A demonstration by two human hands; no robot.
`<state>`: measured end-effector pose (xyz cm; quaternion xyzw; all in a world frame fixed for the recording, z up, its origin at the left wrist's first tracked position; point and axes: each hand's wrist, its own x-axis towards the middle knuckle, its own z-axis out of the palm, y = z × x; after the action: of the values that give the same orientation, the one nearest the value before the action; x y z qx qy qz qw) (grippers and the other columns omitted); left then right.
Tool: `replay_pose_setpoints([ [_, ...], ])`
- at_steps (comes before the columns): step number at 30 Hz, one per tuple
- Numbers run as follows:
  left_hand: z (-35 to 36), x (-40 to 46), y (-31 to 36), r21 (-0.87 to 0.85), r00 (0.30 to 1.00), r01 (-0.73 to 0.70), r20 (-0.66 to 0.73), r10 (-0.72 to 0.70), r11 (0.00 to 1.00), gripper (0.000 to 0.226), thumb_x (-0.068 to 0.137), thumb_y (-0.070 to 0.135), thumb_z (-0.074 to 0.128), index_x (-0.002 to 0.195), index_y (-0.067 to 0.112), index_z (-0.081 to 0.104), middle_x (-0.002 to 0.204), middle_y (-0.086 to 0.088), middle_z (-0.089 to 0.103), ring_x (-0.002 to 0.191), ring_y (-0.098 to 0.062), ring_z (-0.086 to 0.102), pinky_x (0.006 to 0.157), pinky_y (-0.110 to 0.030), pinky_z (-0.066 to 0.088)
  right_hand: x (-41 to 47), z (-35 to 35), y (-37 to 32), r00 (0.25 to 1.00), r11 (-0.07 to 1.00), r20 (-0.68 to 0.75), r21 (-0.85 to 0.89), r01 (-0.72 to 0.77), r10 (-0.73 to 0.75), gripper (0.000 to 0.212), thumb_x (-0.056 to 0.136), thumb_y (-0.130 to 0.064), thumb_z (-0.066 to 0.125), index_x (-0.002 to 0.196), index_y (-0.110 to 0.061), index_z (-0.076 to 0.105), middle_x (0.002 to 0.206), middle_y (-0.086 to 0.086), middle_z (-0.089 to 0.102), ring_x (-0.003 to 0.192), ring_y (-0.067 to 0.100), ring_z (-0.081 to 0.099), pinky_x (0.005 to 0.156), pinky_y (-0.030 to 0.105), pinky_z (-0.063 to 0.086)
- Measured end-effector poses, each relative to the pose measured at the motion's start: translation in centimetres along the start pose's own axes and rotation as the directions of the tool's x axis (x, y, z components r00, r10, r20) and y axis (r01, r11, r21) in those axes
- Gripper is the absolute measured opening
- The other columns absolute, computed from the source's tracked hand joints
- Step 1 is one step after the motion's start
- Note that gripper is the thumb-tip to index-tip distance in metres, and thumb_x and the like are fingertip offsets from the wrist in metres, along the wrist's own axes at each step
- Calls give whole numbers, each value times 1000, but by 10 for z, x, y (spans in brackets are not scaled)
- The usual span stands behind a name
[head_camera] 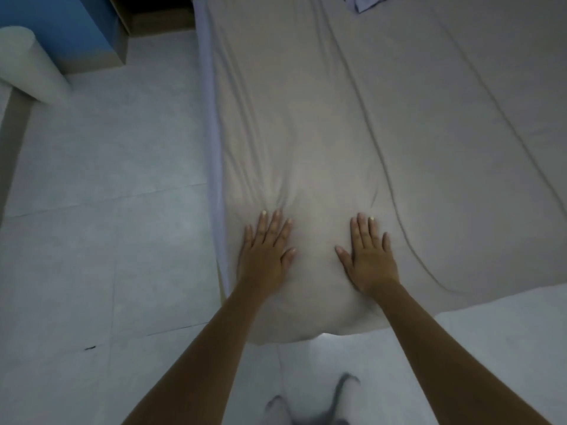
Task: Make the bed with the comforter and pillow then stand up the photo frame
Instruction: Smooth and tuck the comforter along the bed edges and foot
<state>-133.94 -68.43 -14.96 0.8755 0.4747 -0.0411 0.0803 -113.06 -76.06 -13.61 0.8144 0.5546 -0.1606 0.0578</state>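
Both hands — left (265, 251), right (369, 254) — press flat, fingers straight and gripping nothing, on the comforter (322, 133) spread beyond the fingertips over the bed — smoothing underway, probably pillow next.

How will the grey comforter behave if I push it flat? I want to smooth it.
The comforter probably is soft and floppy: it bunches into wrinkles ahead of the left hand and right hand. Long creases suggest it slides and folds easily. It looks thin, likely light.
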Motion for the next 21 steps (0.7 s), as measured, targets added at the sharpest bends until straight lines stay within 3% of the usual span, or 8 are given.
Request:
replay_pose_setpoints([
  [4,0,8,-11,22,996,-86,-25,86,996,66,94,53,28,148,16,37,155,-9,33,143,-30,30,114,-47,23,2,6,-5,999,997,-1,59,-47,47,80,88,-64,-3,152,-17,-10,160,0,-13,148,19,-13,120,42,-4],
  [9,-32,61,-30,83,959,-284,19,283,955,66,94,48,30,144,6,41,150,-14,40,140,-34,36,107,-55,34,1,-4,-9,982,963,-51,214,-165,180,82,84,-61,-7,153,-16,-7,161,0,-9,148,18,-14,118,39,-9],
  [15,-62,146,-36,147,871,-492,92,484,858,70,98,52,13,146,8,39,154,-13,33,143,-30,29,110,-51,30,21,-24,-15,948,904,-22,309,-295,317,84,83,-63,-6,152,-16,-7,161,0,-10,147,17,-16,116,37,-13],
  [18,-63,179,-34,142,816,-578,128,564,803,67,96,51,23,146,8,38,154,-13,32,143,-31,28,109,-54,30,31,-28,-24,919,863,-23,352,-361,394,84,83,-63,-3,153,-16,-3,161,0,-7,148,17,-13,115,37,-13],
  [21,-61,213,-39,145,742,-670,165,650,728,69,98,53,15,145,9,40,153,-13,35,142,-31,32,107,-56,32,40,-30,-38,866,800,-26,398,-449,499,83,85,-63,0,153,-16,-2,161,-1,-6,148,17,-12,116,38,-11],
])
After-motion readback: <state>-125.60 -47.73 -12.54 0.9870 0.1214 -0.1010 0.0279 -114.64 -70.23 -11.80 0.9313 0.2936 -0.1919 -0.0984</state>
